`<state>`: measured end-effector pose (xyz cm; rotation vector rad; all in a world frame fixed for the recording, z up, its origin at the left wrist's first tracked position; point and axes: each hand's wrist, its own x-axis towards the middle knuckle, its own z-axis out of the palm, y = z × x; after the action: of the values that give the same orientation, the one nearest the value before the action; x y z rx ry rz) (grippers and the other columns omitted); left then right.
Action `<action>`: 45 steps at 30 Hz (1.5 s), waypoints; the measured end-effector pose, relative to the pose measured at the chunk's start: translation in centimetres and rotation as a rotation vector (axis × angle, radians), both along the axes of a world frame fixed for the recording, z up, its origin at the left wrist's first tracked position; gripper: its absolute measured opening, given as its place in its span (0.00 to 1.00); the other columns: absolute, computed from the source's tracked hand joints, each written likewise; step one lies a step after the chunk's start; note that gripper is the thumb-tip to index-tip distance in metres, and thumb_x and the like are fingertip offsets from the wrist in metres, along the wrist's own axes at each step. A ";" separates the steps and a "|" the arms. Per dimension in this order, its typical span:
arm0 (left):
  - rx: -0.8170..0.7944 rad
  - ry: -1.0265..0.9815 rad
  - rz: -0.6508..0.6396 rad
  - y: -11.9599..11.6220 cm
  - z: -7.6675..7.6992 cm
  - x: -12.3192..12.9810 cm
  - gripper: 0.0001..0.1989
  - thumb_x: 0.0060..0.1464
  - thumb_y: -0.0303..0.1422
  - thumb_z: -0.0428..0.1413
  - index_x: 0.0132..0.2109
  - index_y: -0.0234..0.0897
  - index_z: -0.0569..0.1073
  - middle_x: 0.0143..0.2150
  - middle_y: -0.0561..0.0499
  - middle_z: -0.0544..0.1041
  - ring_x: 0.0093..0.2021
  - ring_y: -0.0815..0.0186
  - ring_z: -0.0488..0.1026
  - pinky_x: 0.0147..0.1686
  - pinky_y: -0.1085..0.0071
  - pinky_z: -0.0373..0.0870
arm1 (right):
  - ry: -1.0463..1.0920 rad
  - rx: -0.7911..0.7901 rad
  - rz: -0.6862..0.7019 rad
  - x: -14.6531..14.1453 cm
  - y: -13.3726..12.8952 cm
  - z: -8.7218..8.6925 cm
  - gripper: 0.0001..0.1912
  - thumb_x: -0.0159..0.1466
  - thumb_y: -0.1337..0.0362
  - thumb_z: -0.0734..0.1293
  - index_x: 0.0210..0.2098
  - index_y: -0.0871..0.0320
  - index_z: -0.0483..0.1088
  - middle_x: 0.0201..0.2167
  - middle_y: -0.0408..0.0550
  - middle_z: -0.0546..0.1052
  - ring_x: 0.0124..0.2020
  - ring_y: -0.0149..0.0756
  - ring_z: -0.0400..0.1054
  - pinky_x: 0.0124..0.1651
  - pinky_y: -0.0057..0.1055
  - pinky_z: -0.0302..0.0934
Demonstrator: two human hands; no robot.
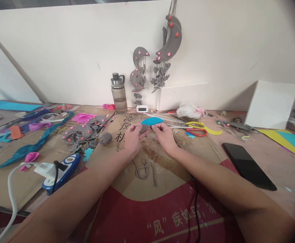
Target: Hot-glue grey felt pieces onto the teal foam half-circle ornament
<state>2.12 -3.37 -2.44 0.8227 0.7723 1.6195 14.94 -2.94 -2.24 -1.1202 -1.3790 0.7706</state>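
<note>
Fingers of the left hand (134, 134) and right hand (164, 133) pinch a blue and grey felt piece (151, 122) between them, above cardboard (132, 194) on the tabletop (286, 172). Grey yarn (142, 171) lies nearer the viewer; scissors (200, 131) lie just beyond the right hand, a phone (248, 165) farther right.

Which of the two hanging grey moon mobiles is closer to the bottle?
The left mobile, hanging lower and just beside the bottle; the right mobile hangs higher and farther away.

From the wearer's head, 1 camera looks forward and down over the cluttered cardboard-covered worktop (106, 175), fairly close.
</note>
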 end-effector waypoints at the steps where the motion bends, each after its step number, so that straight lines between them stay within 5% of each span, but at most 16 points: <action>1: -0.011 -0.008 0.002 -0.1 0.1 0.1 0.11 0.43 0.35 0.61 0.30 0.35 0.68 0.31 0.50 0.76 0.35 0.64 0.77 0.41 0.62 0.74 | -0.003 -0.008 -0.004 0.0 0.0 0.0 0.13 0.57 0.54 0.64 0.28 0.58 0.69 0.22 0.41 0.70 0.24 0.30 0.57 0.30 0.30 0.53; 17: -0.041 -0.051 -0.030 -0.6 0.3 0.3 0.09 0.44 0.32 0.61 0.29 0.35 0.67 0.30 0.52 0.75 0.32 0.68 0.76 0.42 0.62 0.75 | 0.221 -0.108 0.068 -0.4 0.0 0.2 0.12 0.51 0.54 0.68 0.25 0.58 0.70 0.24 0.42 0.73 0.25 0.29 0.60 0.27 0.27 0.52; 32: -0.042 -0.060 -0.110 -0.4 0.3 0.1 0.10 0.45 0.33 0.61 0.33 0.34 0.69 0.32 0.49 0.76 0.33 0.66 0.76 0.41 0.63 0.75 | 0.344 -0.226 0.067 -0.6 -0.2 0.5 0.12 0.47 0.56 0.69 0.23 0.58 0.67 0.19 0.38 0.68 0.15 0.22 0.48 0.18 0.27 0.40; 45: -0.076 -0.054 -0.142 -0.1 0.1 -0.3 0.06 0.44 0.29 0.58 0.30 0.35 0.67 0.31 0.51 0.76 0.34 0.67 0.76 0.40 0.65 0.75 | 0.379 -0.249 0.082 -0.8 -0.4 0.3 0.12 0.45 0.58 0.70 0.23 0.58 0.66 0.21 0.39 0.70 0.18 0.22 0.53 0.20 0.25 0.43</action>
<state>1.84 -3.46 -2.36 0.7595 0.7174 1.4713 14.12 -3.33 -1.92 -1.0441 -1.0329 1.1739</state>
